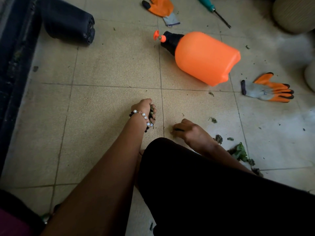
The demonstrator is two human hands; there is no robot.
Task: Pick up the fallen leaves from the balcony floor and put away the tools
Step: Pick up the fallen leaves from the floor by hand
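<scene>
My left hand (144, 108), with a bead bracelet at the wrist, is curled round a bunch of dry leaves (151, 114) just above the tiled floor. My right hand (189, 130) is low over the floor to its right, its fingers bent and pinching a small dark leaf piece (178, 129). Loose green leaves (239, 151) lie to the right of that hand, with smaller scraps (213, 120) nearby. An orange spray bottle (204, 57) lies on its side further out. One orange and grey glove (269, 90) lies right of it, another glove (161, 7) at the top.
A green-handled screwdriver (214, 11) lies at the top right. A dark rolled bundle (68, 21) sits at the top left beside a dark ledge (15, 65). A pale ribbed pot (294, 12) stands in the top right corner. My dark-clothed knee (204, 184) fills the lower right.
</scene>
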